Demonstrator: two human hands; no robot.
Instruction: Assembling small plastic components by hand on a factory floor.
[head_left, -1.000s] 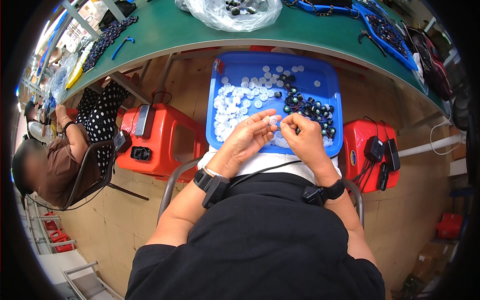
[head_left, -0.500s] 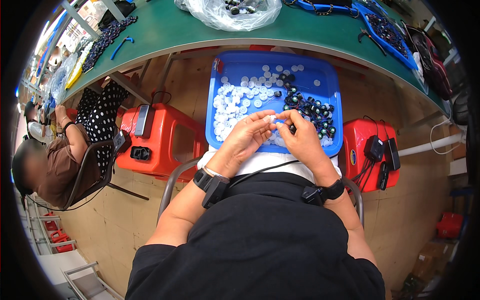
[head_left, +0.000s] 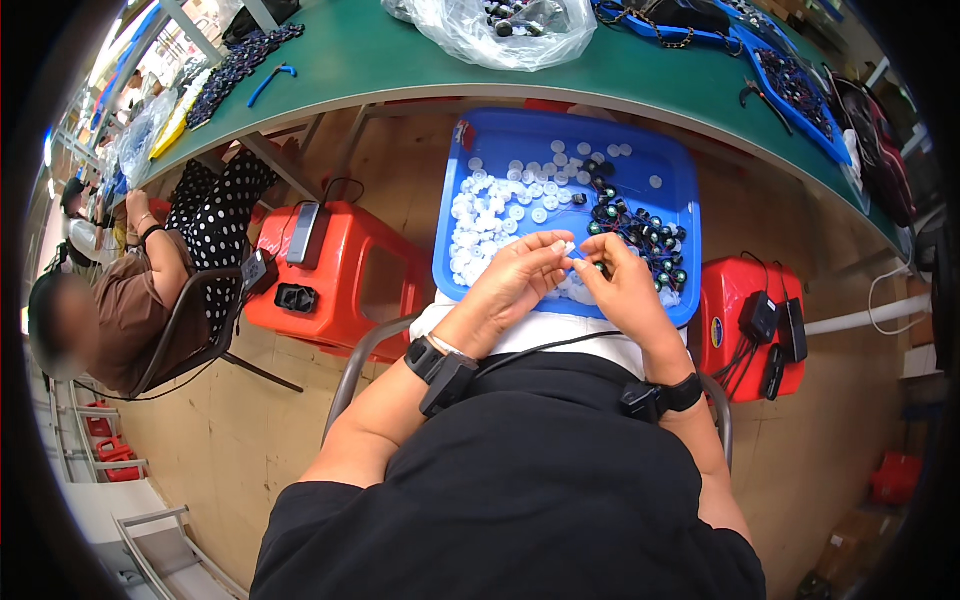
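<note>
Both hands meet over the near part of a blue plastic tray (head_left: 510,127) at my lap. My left hand (head_left: 518,283) pinches a small white plastic cap (head_left: 568,248) between thumb and fingertips. Close against it, my right hand (head_left: 628,298) has thumb and forefinger drawn together; whatever they grip is too small to make out. Loose white round caps (head_left: 475,222) crowd the tray's left side and spread toward its back. Small dark round parts with thin wires (head_left: 650,240) lie heaped on the right, partly hidden behind my right hand.
A green table (head_left: 340,55) runs across the front, bearing a clear plastic bag (head_left: 500,35) of dark parts, blue-handled pliers (head_left: 271,84) and a blue bin (head_left: 795,90). Red stools (head_left: 345,265) with black devices flank me. A seated person (head_left: 150,300) is at left.
The whole view has shifted slightly, so the tray and table appear farther right. My hands stay together at the white cap, with the right fingertips slightly farther from the left ones.
</note>
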